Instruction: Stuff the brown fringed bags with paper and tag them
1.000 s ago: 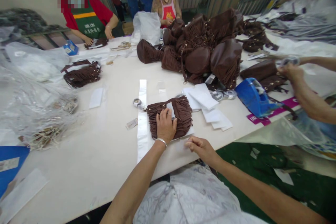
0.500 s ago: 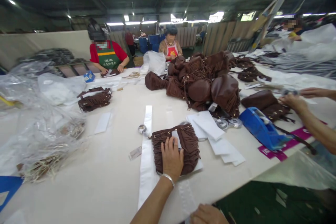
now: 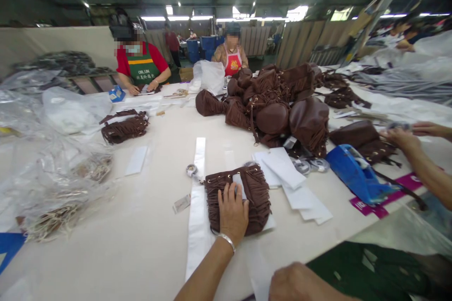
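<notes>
A brown fringed bag [image 3: 259,193] with metal eyelets lies on the white table, a grey-white label on its front. My left hand [image 3: 233,214] rests flat on the bag, fingers stretched over the fringe and reaching the label. At the bottom edge is my right hand [image 3: 294,282], curled closed; its fingertips are hidden, so whatever it may hold does not show. A white strip [image 3: 198,225] runs beside and left of the bag. Close to the bag's left corner are a small round coil [image 3: 191,170] and a clear packet with a tag [image 3: 181,203].
Brown bags [image 3: 271,117] are heaped at the back. White sheets [image 3: 289,174] and a blue tape dispenser [image 3: 360,174] lie to the right, near a co-worker's hands [image 3: 406,141]. Plastic bags [image 3: 70,150] fill the left side. Two people work across the table [image 3: 158,240].
My right hand has moved up and to the right, showing more of itself. My left hand stays on the bag. The view has shifted slightly.
</notes>
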Demonstrator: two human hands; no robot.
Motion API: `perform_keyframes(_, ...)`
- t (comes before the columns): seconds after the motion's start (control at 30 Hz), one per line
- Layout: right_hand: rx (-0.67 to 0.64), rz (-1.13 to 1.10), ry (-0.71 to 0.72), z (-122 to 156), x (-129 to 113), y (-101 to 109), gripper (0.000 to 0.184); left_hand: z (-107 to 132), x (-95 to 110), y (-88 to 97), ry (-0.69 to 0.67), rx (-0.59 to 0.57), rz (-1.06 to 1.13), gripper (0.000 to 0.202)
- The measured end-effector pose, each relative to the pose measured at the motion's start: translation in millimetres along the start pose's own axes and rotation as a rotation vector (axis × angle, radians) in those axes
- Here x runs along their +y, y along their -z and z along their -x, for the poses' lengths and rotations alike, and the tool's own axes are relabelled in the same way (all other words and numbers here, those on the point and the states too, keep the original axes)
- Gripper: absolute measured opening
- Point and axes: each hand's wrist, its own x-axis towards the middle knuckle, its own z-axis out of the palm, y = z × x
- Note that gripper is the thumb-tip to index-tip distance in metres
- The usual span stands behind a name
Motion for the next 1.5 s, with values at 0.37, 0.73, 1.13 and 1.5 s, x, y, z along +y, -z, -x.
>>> perform_keyframes(0.37, 0.43, -0.249, -0.308, -157.4, 91.5, 68.9, 0.017, 1.5, -15.8, -14.1, 0.023, 0.055, 0.024, 0.052)
perform_keyframes(0.73, 0.677, 0.154, -0.349, -155.5, 104.0, 40.6, 0.017, -11.0, -18.9, 11.2, 0.104, -0.106, 0.411, 0.039)
perform_keyframes(1.13, 0.6, 0.256, -0.488, -159.3, 112.1, 41.8, 0.01, -8.5, -21.4, -5.8, 0.262, 0.01, 0.473, 0.037)
perform_keyframes(1.5, 0.528, 0.224, -0.553, -164.0, 120.9, 49.7, 0.008, -9.6, -19.7, -2.7, 0.053, -0.025, 0.314, 0.033)
